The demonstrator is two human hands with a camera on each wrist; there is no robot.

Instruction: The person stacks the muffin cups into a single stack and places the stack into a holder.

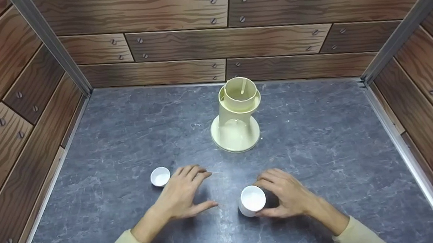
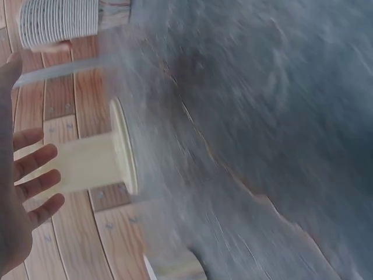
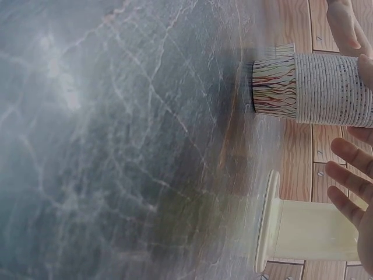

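A tall stack of nested white paper cups [image 1: 252,199] stands upright on the table, the lowest cup patterned with coloured wavy lines. My right hand [image 1: 288,195] holds its upper part between thumb and index finger, the other fingers [image 3: 348,207] spread apart. My left hand [image 1: 181,192] hovers left of the stack, empty, with thumb and fingers apart. Just beyond its knuckles sits one small white paper cup [image 1: 160,176], partly shown in the left wrist view as well. Behind both hands rises a cream cylindrical holder [image 1: 236,133] on a round base, its tube top uncovered.
The grey marbled table [image 1: 136,128] is enclosed by wood-patterned panels [image 1: 179,45] at the back and both sides. Metal rails [image 1: 409,160] run along the edges. Small white specks lie near the holder.
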